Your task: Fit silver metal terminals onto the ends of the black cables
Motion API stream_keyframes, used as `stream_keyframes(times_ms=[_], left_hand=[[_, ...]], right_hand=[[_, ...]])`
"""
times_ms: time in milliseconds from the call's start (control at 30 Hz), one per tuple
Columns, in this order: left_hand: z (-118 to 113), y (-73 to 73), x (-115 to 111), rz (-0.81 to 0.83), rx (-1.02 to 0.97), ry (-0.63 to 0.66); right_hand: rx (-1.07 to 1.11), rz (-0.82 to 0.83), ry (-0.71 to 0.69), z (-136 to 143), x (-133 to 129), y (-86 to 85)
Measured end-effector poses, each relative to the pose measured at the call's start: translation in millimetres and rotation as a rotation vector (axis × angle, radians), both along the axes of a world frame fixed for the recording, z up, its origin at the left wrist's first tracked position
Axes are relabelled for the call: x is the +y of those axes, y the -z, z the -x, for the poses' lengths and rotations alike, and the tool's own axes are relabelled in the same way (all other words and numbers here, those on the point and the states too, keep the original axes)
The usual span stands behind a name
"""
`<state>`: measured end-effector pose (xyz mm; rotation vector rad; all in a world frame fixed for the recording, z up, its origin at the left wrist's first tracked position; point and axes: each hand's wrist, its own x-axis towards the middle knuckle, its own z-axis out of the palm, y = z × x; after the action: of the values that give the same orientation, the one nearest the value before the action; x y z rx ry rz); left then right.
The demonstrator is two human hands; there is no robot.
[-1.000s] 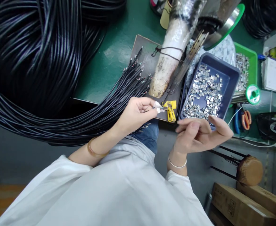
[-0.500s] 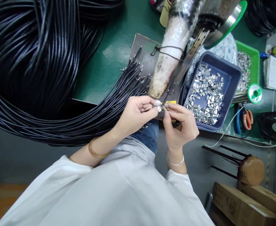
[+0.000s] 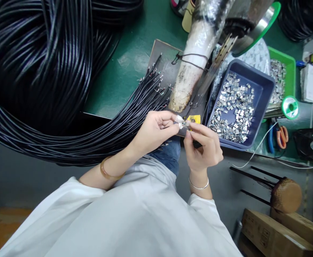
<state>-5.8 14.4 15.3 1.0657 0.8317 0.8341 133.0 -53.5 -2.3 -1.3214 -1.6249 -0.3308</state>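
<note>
My left hand (image 3: 158, 128), with white wraps on its thumb and forefinger tips, is closed in a pinch on a small metal connector (image 3: 185, 124). From the right, my right hand (image 3: 204, 144) has its fingertips pressed at the other side of the same piece; what they grip is too small to make out. Both hands are close together below the tip of a plastic-wrapped white tube (image 3: 184, 78). Just behind the fingertips lies a yellow label (image 3: 194, 119). To the left, black cables (image 3: 135, 114) with stripped ends rest on a grey board (image 3: 165, 53).
A blue tray (image 3: 263, 103) of metal connector shells stands at the right, beside a green tray (image 3: 290, 67). Further right are orange-handled pliers (image 3: 282, 137) and a solder spool (image 3: 290, 107). A large black cable coil (image 3: 39, 64) fills the left. A stool (image 3: 286, 195) stands below.
My right hand has shifted slightly left and down, its fingertips nearer my left ones. More of the yellow label shows. My left hand has barely moved.
</note>
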Motion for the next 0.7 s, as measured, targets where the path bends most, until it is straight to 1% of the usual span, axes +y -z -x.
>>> stream_keyframes(times_ms=[100,267,500,700], left_hand=[[1.8,0.7,-0.6,-0.010,0.013,0.008],[3.5,3.1,-3.0,-0.056,-0.040,0.004],[-0.5,4.0,-4.0,-0.128,-0.024,-0.088],[-1.5,2.4,-3.5,-0.155,0.023,-0.109]], right_hand=[[0.009,0.026,-0.003,-0.4,-0.1,-1.8],[0.152,0.120,-0.054,0.0,-0.6,-5.7],[0.125,0.148,-0.054,-0.8,2.6,-8.0],[0.139,0.159,-0.058,-1.5,5.5,-8.7]])
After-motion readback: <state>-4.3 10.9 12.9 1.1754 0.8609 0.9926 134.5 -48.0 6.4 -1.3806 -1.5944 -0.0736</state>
